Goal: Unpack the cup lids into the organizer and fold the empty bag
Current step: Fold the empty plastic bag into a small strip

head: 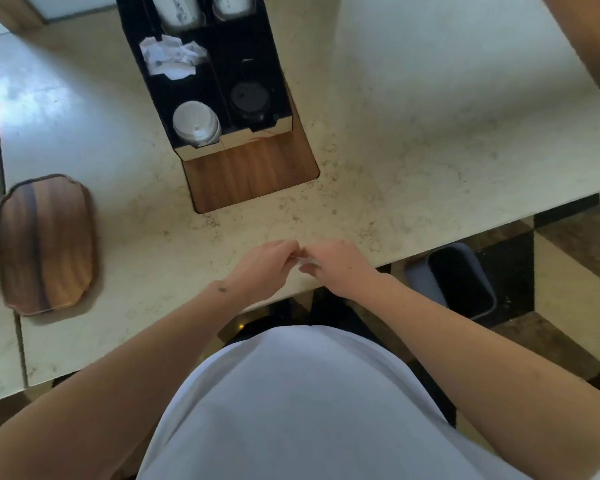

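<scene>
We pinch the small, clear folded bag (305, 260) between both hands at the counter's (413, 140) near edge: left hand (265, 268) and right hand (336, 268) grasping it, fingertips meeting. White lids (195, 124) and black lids (249, 98) sit in the organizer (281, 95). The slick film could spring open if we let go too soon, or slip off into the bin (459, 282) below.

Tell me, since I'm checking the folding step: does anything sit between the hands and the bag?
Nothing visible does. The left hand and right hand already pinch the small clear bag between them, above the counter near its front edge.
</scene>
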